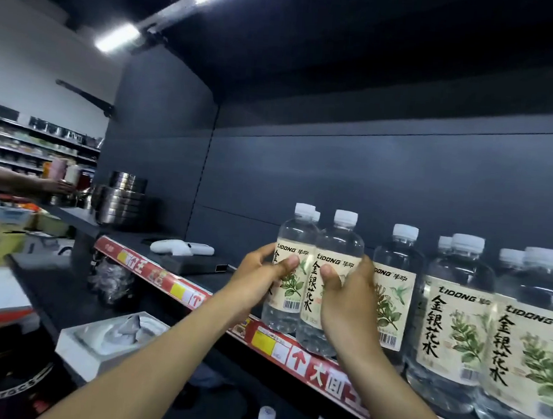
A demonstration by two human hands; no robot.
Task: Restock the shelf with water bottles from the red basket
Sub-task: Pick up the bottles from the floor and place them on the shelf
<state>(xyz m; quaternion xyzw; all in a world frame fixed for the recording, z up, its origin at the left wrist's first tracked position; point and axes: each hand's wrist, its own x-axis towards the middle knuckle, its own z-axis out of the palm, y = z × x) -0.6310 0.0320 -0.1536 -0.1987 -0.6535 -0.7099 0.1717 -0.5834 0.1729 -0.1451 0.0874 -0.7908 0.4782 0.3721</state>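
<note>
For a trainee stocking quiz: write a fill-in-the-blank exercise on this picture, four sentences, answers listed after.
1. The left hand grips a clear plastic water bottle with a ___ cap.
2. The right hand grips a second such bottle, so together the hands hold ___ bottles.
3. The price strip along the front edge of the dark shelf is mostly ___.
4. The stack of shiny metal bowls stands to the ___ of both hands.
Answers: white; two; red; left.
</note>
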